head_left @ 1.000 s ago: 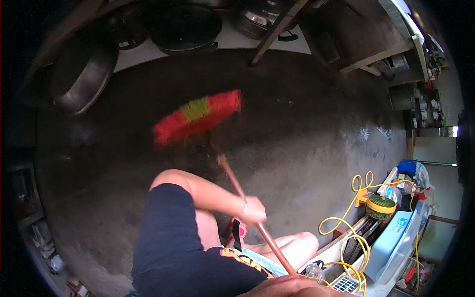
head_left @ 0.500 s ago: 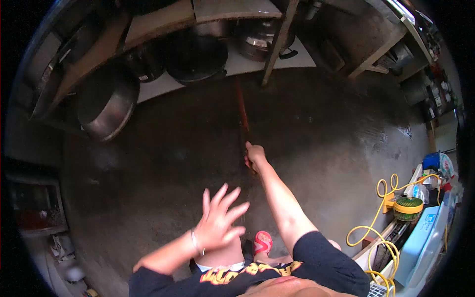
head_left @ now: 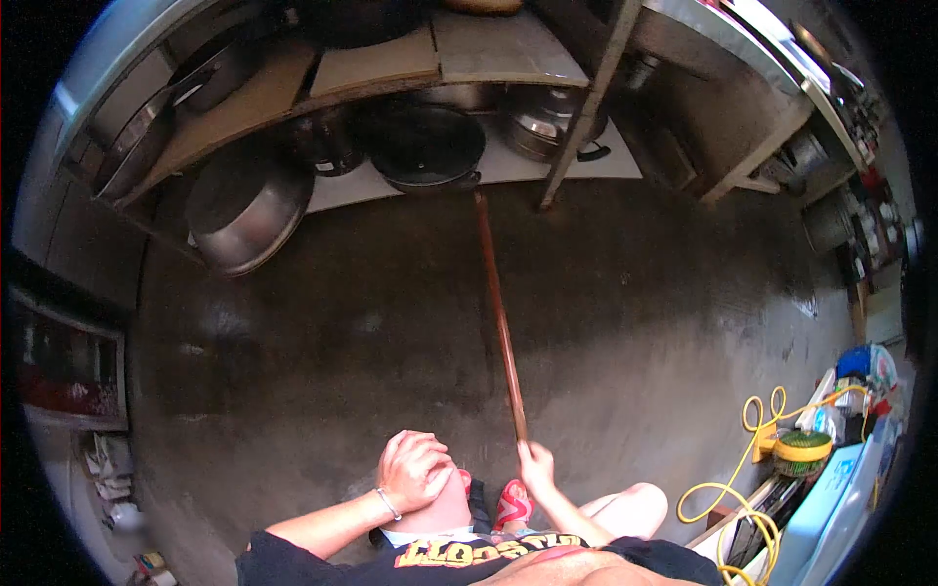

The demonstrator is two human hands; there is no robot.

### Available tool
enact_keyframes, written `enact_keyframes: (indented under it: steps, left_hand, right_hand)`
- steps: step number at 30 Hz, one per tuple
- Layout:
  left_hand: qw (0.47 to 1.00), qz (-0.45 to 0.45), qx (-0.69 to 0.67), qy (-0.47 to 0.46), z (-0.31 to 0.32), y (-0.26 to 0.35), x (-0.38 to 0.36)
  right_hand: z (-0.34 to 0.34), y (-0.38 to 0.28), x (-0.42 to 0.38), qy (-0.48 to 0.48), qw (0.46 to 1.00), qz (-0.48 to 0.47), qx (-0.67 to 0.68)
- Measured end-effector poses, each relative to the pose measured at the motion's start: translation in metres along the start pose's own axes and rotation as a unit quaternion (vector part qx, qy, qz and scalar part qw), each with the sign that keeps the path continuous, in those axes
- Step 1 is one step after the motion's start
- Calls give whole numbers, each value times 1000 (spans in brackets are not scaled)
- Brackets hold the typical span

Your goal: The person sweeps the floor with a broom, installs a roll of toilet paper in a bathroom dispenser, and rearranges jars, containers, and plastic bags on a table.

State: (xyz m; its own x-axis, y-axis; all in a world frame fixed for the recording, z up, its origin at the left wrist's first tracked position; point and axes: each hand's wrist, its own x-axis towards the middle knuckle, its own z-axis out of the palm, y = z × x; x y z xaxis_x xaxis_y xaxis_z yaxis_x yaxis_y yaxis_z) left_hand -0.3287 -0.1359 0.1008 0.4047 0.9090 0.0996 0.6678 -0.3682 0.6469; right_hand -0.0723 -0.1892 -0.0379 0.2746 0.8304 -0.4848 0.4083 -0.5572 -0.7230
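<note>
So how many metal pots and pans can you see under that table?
4, maybe more hidden: a tilted steel basin at left, a small dark pot, a black lidded pan in the middle, a steel pot at right.

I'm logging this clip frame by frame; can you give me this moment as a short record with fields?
Setting: concrete floor before a low shelf of pots
Right hand: grip closed on broom handle
Left hand: resting on left knee, holding nothing
Broom head: hidden under the shelf
Cookware: dark wok, tilted steel basin
Far right: yellow hose
</note>
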Motion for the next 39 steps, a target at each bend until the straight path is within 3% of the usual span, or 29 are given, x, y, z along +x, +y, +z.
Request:
enact_keyframes:
  steps: [3,6,7,8,9,10,11,12,13,14,15,16,17,19,21,24,26,27,29,30,31,32,34,36,38,39]
  left_hand:
    - [1000,3,-17,-22,-5,0,7]
    - [999,23,-34,-34,-2,4,18]
    - [998,33,-40,-38,0,5,20]
    - [997,38,-45,-44,1,7,21]
    - [997,43,-49,-49,3,10,22]
    - [996,49,-51,-53,4,12,23]
    - [996,53,-45,-53,5,14,23]
    - [996,54,-49,-55,6,15,22]
    - [996,51,-52,-55,6,16,20]
    - [996,43,-52,-52,7,17,17]
    - [996,51,-45,-50,4,19,16]
    - [997,49,-42,-42,6,18,12]
    - [997,46,-45,-38,9,19,8]
    - [997,45,-47,-27,9,20,3]
    - [998,41,-40,-30,7,23,3]
    - [998,42,-35,-32,6,26,5]
    - [998,45,-39,-30,7,28,7]
    - [998,46,-45,-26,9,26,8]
    - [997,43,-50,-28,13,24,13]
    - [997,36,-51,-34,13,24,13]
    - [998,29,-50,-40,12,24,11]
    - [997,35,-54,-45,11,22,11]
    - [996,31,-61,-49,12,22,9]
    - [996,36,-67,-37,14,25,5]
    - [996,39,-75,-16,17,24,4]
    - [996,52,-71,-7,22,22,3]
  right_hand:
    - [-39,19,-74,-10,998,58,-30]
    - [-43,37,-81,-29,987,155,12]
    - [-36,34,-66,-23,996,88,-19]
    - [-24,42,-35,4,997,-51,-61]
    - [-6,60,8,-6,998,-52,-36]
    - [-6,11,44,-53,998,24,-3]
    - [2,-14,87,-38,997,-60,-22]
    - [27,-3,154,48,982,-163,-76]
    - [31,-47,192,9,996,-92,17]
    - [52,-38,274,-11,994,-69,-78]
    - [40,-121,260,-64,985,145,69]
    - [54,-125,283,-77,991,106,9]
    - [70,-116,295,-60,994,77,40]
    - [123,-45,313,0,1000,25,13]
    - [122,-46,277,76,996,-33,-30]
    - [71,-67,200,30,998,-16,-51]
    - [50,-22,154,26,996,-74,-39]
    - [37,-5,120,27,995,-87,29]
    - [12,22,62,5,999,-38,6]
    - [9,46,41,-1,999,41,-4]
    - [9,75,25,-6,998,57,21]
    - [1,56,1,2,1000,12,-14]
    - [7,65,5,-19,996,83,2]
    - [21,66,54,-5,1000,0,-10]
    - [29,33,129,19,981,-182,-59]
    - [36,30,188,-24,997,-46,-48]
